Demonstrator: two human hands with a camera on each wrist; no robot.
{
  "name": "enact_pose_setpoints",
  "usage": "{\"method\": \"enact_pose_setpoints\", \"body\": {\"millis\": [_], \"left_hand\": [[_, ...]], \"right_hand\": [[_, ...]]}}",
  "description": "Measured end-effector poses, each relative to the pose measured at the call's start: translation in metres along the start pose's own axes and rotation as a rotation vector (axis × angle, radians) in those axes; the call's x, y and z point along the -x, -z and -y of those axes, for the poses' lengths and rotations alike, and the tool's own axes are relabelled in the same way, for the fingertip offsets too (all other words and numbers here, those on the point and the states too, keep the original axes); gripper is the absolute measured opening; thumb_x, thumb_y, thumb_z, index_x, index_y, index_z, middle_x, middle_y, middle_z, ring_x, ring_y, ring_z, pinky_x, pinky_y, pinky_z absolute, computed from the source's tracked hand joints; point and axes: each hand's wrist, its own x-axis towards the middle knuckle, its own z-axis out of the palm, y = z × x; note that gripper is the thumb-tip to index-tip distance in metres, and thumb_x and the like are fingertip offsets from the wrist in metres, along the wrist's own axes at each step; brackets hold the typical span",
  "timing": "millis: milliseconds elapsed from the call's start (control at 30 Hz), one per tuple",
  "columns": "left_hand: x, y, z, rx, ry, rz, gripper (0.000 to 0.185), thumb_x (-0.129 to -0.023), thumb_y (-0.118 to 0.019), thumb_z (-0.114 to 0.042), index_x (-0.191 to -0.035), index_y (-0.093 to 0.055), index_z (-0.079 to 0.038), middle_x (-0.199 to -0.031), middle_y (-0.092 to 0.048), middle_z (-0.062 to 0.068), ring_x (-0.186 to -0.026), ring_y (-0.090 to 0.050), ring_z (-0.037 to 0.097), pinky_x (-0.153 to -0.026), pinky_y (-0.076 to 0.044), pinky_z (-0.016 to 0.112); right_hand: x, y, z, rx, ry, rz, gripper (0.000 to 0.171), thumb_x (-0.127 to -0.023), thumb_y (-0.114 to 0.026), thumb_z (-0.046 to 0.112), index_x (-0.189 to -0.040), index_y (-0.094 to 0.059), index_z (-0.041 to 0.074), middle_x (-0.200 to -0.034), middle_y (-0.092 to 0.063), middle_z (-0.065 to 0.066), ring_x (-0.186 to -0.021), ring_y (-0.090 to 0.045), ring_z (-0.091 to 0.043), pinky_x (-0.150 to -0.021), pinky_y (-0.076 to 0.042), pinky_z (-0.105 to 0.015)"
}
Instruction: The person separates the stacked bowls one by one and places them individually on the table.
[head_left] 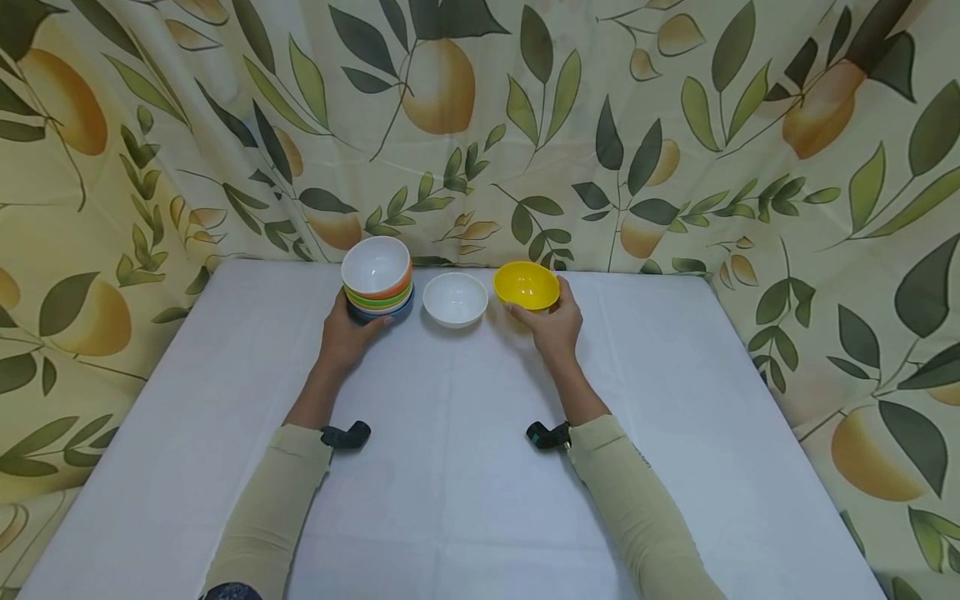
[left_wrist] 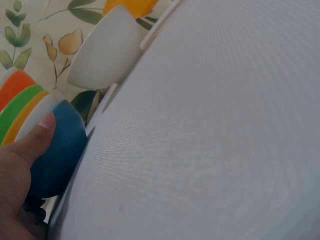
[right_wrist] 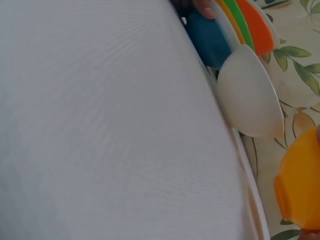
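A stack of nested bowls (head_left: 378,283) stands at the far middle-left of the white table (head_left: 450,467), white on top, then orange, green, yellow and blue at the bottom. My left hand (head_left: 347,333) grips the stack at its base, thumb on the blue bowl (left_wrist: 57,150). To the right of the stack sits a single white bowl (head_left: 455,298) (left_wrist: 107,50) (right_wrist: 250,95). My right hand (head_left: 551,321) holds a yellow bowl (head_left: 527,285) (right_wrist: 300,185) by its near side, just right of the white one. Whether the yellow bowl touches the table I cannot tell.
A leaf-and-lemon patterned cloth (head_left: 675,125) hangs behind and beside the table. The table's far edge runs just behind the bowls. White tablecloth stretches between my forearms and toward the near edge.
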Motion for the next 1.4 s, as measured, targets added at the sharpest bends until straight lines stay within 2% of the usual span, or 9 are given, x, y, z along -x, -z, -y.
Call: {"method": "enact_pose_setpoints", "body": {"millis": [400, 600, 1400], "left_hand": [[0.001, 0.001, -0.001, 0.006, 0.01, 0.009, 0.112, -0.088, -0.087, -0.038, -0.169, -0.013, -0.014, -0.167, -0.033, 0.015, -0.156, -0.026, 0.033, -0.128, -0.02, 0.051], [-0.001, 0.001, 0.0, 0.0, 0.013, 0.006, 0.113, -0.088, -0.088, -0.037, -0.169, -0.013, -0.014, -0.168, -0.033, 0.015, -0.156, -0.026, 0.033, -0.128, -0.02, 0.052], [0.0, 0.0, 0.0, 0.007, -0.003, 0.011, 0.114, -0.087, -0.088, -0.041, -0.17, -0.013, -0.015, -0.168, -0.033, 0.014, -0.156, -0.026, 0.032, -0.128, -0.021, 0.051]], "right_hand": [[0.0, 0.002, -0.006, 0.037, -0.039, 0.044, 0.084, -0.079, -0.095, 0.021, -0.148, -0.052, 0.002, -0.144, -0.059, -0.013, -0.135, -0.053, -0.026, -0.118, -0.041, -0.034], [0.0, 0.003, -0.008, 0.059, -0.081, 0.06, 0.086, -0.078, -0.096, 0.022, -0.149, -0.051, 0.003, -0.145, -0.058, -0.012, -0.136, -0.052, -0.027, -0.119, -0.041, -0.035], [0.001, 0.005, -0.015, 0.079, -0.122, 0.078, 0.096, -0.077, -0.096, 0.024, -0.155, -0.045, 0.003, -0.15, -0.054, -0.014, -0.137, -0.049, -0.029, -0.12, -0.04, -0.038]]}}
